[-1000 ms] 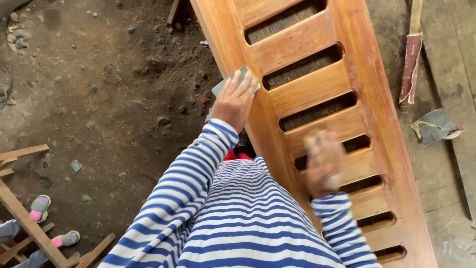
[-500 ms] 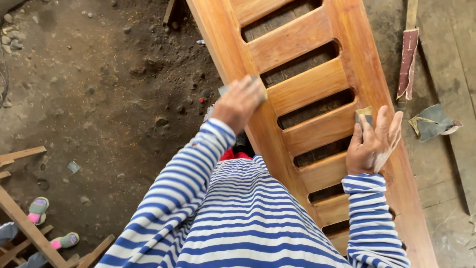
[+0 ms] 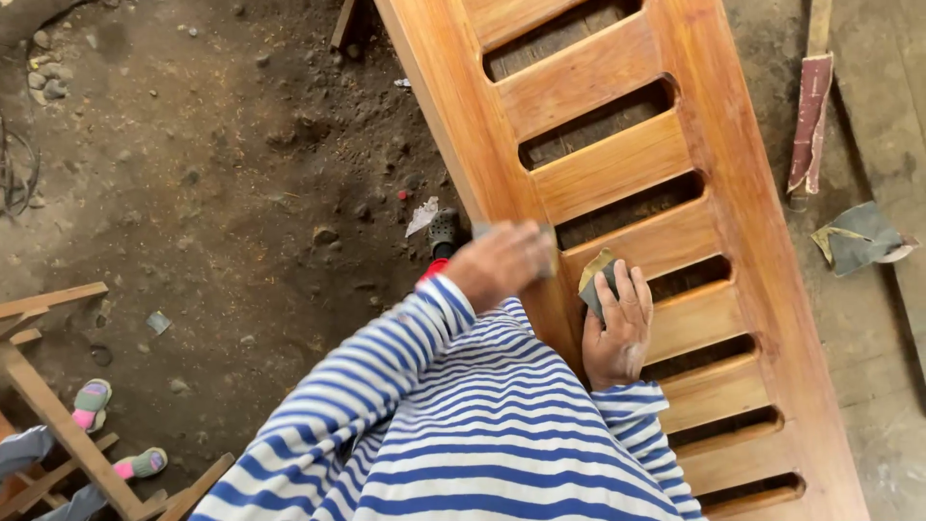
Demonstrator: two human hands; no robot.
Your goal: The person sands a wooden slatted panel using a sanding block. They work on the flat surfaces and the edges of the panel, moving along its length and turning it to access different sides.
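Observation:
A long orange-brown slatted wooden panel [image 3: 617, 164] runs from the top middle to the bottom right. My left hand [image 3: 502, 262] rests on the panel's left rail, holding a grey sanding sheet there. My right hand [image 3: 617, 323] presses a folded piece of sandpaper [image 3: 593, 275] against the panel, at the left end of a slat. Both arms wear blue-and-white striped sleeves.
Dirt floor with stones lies to the left. A strip of worn sandpaper on a stick [image 3: 808, 121] and a crumpled grey sheet [image 3: 858, 236] lie right of the panel. A wooden frame [image 3: 58, 415] and another person's feet in pink-and-green sandals [image 3: 92, 400] are at lower left.
My right hand has moved from the panel's right rail leftward to the slats near the left rail. My left hand slid down the left rail toward me.

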